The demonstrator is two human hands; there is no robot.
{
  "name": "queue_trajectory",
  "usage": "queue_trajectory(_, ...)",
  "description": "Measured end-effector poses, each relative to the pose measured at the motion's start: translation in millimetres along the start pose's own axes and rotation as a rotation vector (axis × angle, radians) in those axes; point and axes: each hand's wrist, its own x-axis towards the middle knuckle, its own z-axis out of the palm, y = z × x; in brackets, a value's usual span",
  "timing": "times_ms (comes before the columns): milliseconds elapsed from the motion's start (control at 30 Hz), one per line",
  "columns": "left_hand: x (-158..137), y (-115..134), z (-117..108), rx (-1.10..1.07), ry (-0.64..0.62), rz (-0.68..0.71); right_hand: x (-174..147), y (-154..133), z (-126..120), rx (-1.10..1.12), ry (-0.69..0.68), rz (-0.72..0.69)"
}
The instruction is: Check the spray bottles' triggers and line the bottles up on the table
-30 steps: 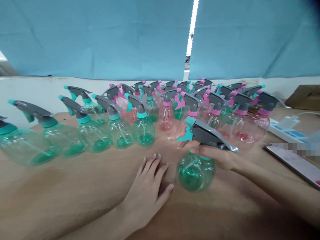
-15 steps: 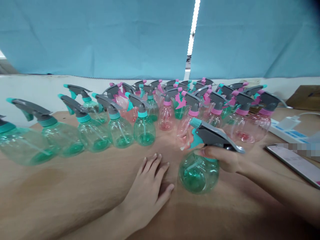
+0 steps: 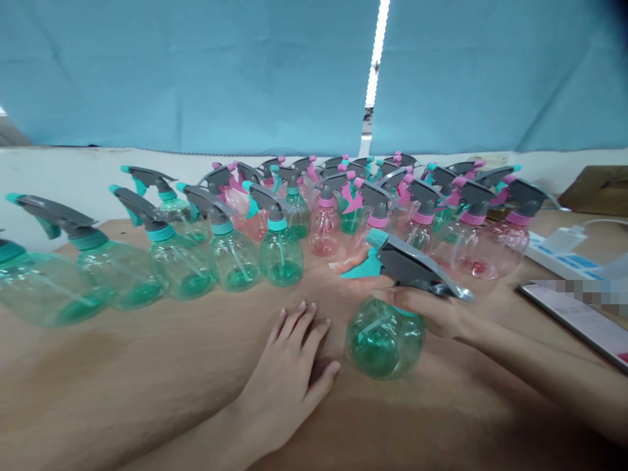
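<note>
My right hand (image 3: 432,311) grips a green spray bottle (image 3: 385,340) round its neck, under a grey head with a teal nozzle and trigger. The bottle is tilted, its nozzle pointing left and away from me. Some fingers reach out past the trigger on the far side; the thumb lies across the neck. Flat on the table (image 3: 196,366), left of that bottle, rests my left hand (image 3: 294,373), holding nothing, fingers spread. Beyond it stands an upright green spray bottle (image 3: 282,258), the nearest of a row.
More green spray bottles (image 3: 184,268) line the left. Several pink spray bottles (image 3: 324,229) crowd the back with green ones among them. On the right lie a phone (image 3: 569,320), a white power strip (image 3: 564,255) with a plugged-in cable, and a brown box (image 3: 596,190).
The fingers of my right hand have opened forward off the trigger, which has swung outward from the bottle. The held bottle has shifted slightly left. My left hand stays in place.
</note>
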Motion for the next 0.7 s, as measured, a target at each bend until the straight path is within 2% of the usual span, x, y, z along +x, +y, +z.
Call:
queue_trajectory(200,0.3,0.3,0.4,-0.007,0.006,-0.002,5.2,-0.5,3.6,0.141,-0.102,-0.026)
queue_trajectory(400,-0.5,-0.1,-0.2,-0.014,0.014,-0.002,3.0,1.7,4.3,0.153,-0.041,0.053)
queue_trajectory(700,-0.9,-0.1,-0.1,-0.007,0.004,-0.004,3.9,-4.1,6.0,0.170,0.008,0.042)
